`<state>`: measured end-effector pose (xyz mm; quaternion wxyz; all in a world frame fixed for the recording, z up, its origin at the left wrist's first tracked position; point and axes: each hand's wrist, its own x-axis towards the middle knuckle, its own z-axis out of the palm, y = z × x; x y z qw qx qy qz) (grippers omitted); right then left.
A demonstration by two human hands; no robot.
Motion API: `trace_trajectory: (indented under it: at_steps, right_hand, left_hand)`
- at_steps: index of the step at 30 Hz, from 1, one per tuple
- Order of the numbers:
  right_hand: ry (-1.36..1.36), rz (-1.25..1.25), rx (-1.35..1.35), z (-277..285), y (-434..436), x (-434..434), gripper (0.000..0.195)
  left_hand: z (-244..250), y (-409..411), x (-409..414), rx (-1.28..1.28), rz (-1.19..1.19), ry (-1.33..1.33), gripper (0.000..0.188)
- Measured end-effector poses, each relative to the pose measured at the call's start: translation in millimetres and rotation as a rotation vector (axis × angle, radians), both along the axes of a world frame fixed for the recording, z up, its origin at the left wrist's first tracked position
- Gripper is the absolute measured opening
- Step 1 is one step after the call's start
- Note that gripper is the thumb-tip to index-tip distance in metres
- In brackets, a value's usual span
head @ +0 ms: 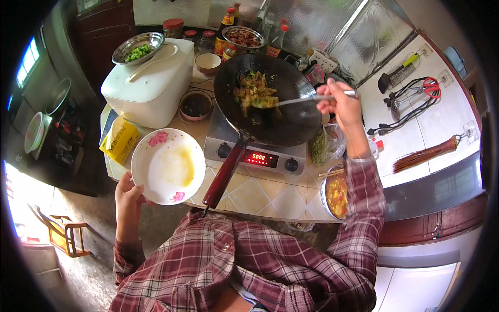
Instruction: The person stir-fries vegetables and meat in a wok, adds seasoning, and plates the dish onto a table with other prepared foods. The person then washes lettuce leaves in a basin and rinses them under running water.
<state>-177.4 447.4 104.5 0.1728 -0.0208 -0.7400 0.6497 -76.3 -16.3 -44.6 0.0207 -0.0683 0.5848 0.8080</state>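
Observation:
My left hand (130, 191) grips the rim of a white plate (163, 167) with pink flowers, tilted beside the stove and bearing a smear of yellowish sauce. In my right hand (341, 103) is the handle of a metal spatula (296, 100), slightly blurred. Its blade lies among browned food with green bits (255, 91) in a black wok (292, 121). The wok rests on an induction cooker (253, 158) with a lit red display. Its dark red wooden handle (226, 175) points toward my body, and neither hand touches it.
A white rice cooker (148, 82) carries a metal bowl of chopped greens (136, 52). Left of the cooker stand a bowl of dark sauce (196, 105) and a yellow tissue pack (121, 140). A bowl of tomato-and-egg-like food (336, 193) with chopsticks sits under my right forearm. Sauce bottles (226, 29) line the back.

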Motion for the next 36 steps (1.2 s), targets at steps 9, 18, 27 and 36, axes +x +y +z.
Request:
trace_trajectory:
  at_steps: [9, 18, 27, 36]
  right_hand:
    - [-0.08, 0.025, -0.013, 36.8, 45.6, 35.7, 0.03]
    - [0.118, -0.01, -0.166, -36.1, -37.1, 0.4, 0.027]
    - [0.038, -0.076, -0.067, 26.5, 38.9, 44.5, 0.03]
    - [0.01, 0.078, 0.395, -38.5, 28.7, 75.0, 0.019]
  left_hand:
    - [-7.2, -4.9, 6.0, -0.01, 0.006, 0.041, 0.033]
    - [-0.2, -2.9, -1.1, -0.066, 0.007, -0.01, 0.031]
    - [-11.0, -9.3, -3.9, 0.01, -0.027, 0.042, 0.034]
    - [-8.1, -4.0, -6.0, 0.02, 0.013, 0.047, 0.035]
